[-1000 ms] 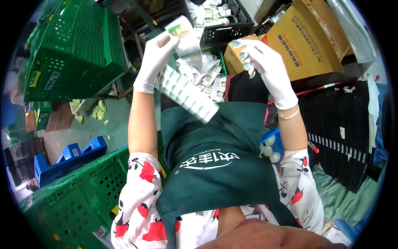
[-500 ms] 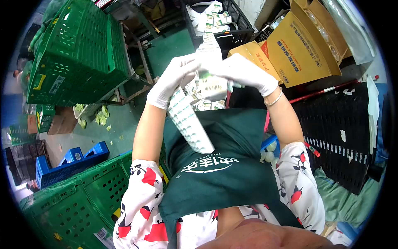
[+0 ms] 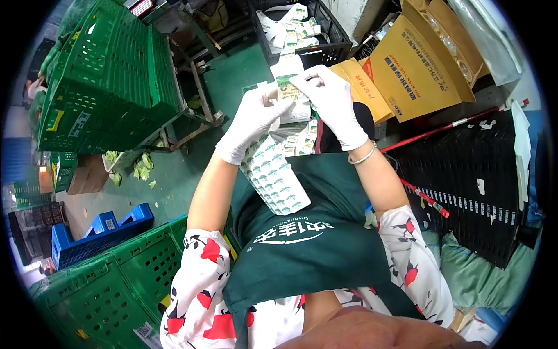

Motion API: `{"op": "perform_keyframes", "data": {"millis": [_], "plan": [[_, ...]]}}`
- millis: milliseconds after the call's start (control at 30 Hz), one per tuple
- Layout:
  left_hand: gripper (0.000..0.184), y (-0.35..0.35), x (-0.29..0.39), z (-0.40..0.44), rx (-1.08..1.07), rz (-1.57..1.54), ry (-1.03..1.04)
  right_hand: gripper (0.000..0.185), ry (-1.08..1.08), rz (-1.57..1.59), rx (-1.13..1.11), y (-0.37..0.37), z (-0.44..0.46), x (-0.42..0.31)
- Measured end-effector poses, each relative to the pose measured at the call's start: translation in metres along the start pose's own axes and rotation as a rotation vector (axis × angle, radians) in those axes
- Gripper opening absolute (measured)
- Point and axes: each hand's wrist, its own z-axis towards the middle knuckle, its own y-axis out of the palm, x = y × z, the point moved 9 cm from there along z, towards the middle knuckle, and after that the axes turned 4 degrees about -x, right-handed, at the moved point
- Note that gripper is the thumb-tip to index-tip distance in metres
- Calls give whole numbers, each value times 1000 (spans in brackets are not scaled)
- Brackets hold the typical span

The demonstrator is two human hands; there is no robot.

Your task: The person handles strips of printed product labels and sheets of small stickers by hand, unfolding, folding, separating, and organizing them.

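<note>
My left hand (image 3: 254, 119), in a white glove, is closed with its fingertips at the left edge of a white strip of green-printed labels (image 3: 292, 92). Opposite it, my right hand (image 3: 332, 102), also gloved, pinches the strip's upper part. A sheet of small green stickers (image 3: 276, 177) hangs below my left hand, over the green apron (image 3: 325, 238); its upper end is hidden by the glove. Beyond my hands the label strip runs up toward a black crate (image 3: 317, 55) holding more labels (image 3: 293, 29). More labels show beneath my hands.
Green crates (image 3: 104, 87) stand at the left on a metal frame (image 3: 200, 93), with another green crate (image 3: 110, 285) at lower left. A blue pallet (image 3: 99, 232) lies on the floor. Open cardboard boxes (image 3: 412, 64), a red pole (image 3: 427, 135) and black crates (image 3: 471, 174) are at the right.
My hands came together at the label strip and my right hand moved left to pinch it. The sticker sheet swung lower, over the apron. The strip now stretches toward the black crate.
</note>
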Motion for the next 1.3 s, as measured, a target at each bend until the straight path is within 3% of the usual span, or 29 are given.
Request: {"op": "perform_keyframes", "data": {"millis": [100, 200, 267, 333, 400, 433, 533, 733, 767, 900, 1033, 1200, 1300], "plan": [[36, -3, 4, -7, 8, 4, -8, 22, -50, -219, 59, -9, 1, -7], [31, -8, 3, -10, 22, -129, -47, 25, 1, 40, -341, 17, -3, 1], [30, -27, -8, -3, 107, -296, -53, 25, 51, -57, -520, 30, -22, -4], [29, -29, -7, 1, 101, -267, -12, 22, 2, -164, -456, 23, -22, -1], [29, -23, -3, 2, 83, -288, 29, 21, 58, -111, -198, 0, -14, 5], [29, -21, -3, 3, 75, -165, 27, 19, 56, 105, -136, -8, -10, 5], [30, -11, -6, 3, 35, -39, 33, 21, -21, 253, -54, -11, -7, -9], [34, 0, 1, -3, 19, 2, 3, 35, -172, -308, 122, -4, -6, -22], [34, -2, 1, -5, 20, 13, -16, 32, -302, -524, 337, -12, -9, -32], [33, -7, 5, -8, 36, -39, -17, 23, 72, 71, -275, 11, -2, 2], [33, -35, 7, 2, 133, -339, 46, 21, 92, -45, -601, 26, -29, -10], [32, -27, 10, 1, 93, -70, 30, 27, -80, 61, -96, -15, -6, -6], [33, -11, 11, -1, 45, 15, 38, 29, -216, 17, -11, -11, -4, -23]]}}
